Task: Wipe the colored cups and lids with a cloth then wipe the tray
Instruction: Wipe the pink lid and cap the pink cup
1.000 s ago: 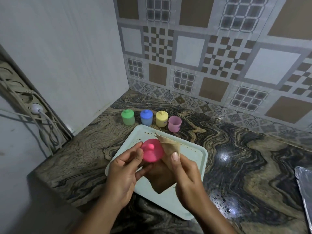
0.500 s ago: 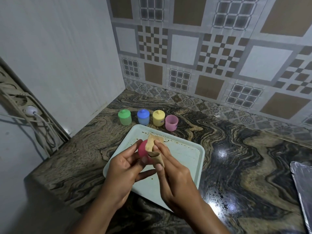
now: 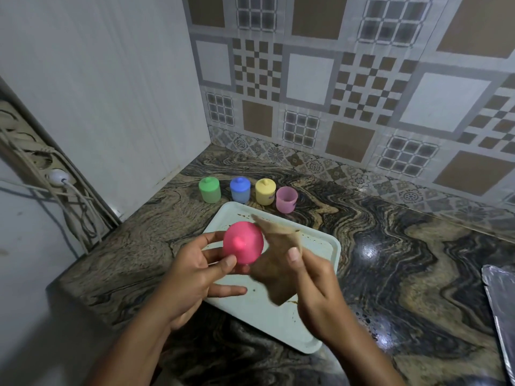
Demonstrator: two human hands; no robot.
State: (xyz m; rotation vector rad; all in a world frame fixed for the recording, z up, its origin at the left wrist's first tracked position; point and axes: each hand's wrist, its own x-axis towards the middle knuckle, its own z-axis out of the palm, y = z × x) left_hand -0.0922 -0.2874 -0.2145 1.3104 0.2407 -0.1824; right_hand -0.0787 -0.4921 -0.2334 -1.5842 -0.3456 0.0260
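Your left hand grips the pink lid at its lower rim, thumb in front and fingers curled behind. The lid is in the air over the near-left part of the tray, not resting on it, and its knob faces you.

Your right hand pinches the brown cloth between thumb and fingers. The cloth hangs in a loose fold and is blurred.

Key relation: the cloth lies directly right of the lid, with its edge at the lid's right rim. Blur prevents telling whether it touches or sits just beside. The lid is round, so it has no long axis to line up. Your right hand is the one placed to wipe; the left need only turn the lid.

Judgement: the step in hand is wiping the pink lid. The tray shows brown specks, so it probably waits its turn.

Beyond the tray's far rim a row stands on the counter:
- green cup, capped
- blue cup, capped
- yellow cup, capped
- pink cup, open, at the right end

Nothing stands between your hands and the pink cup.

Well apart from the work are a power strip with a white plug on the left and a foil sheet at the right edge.
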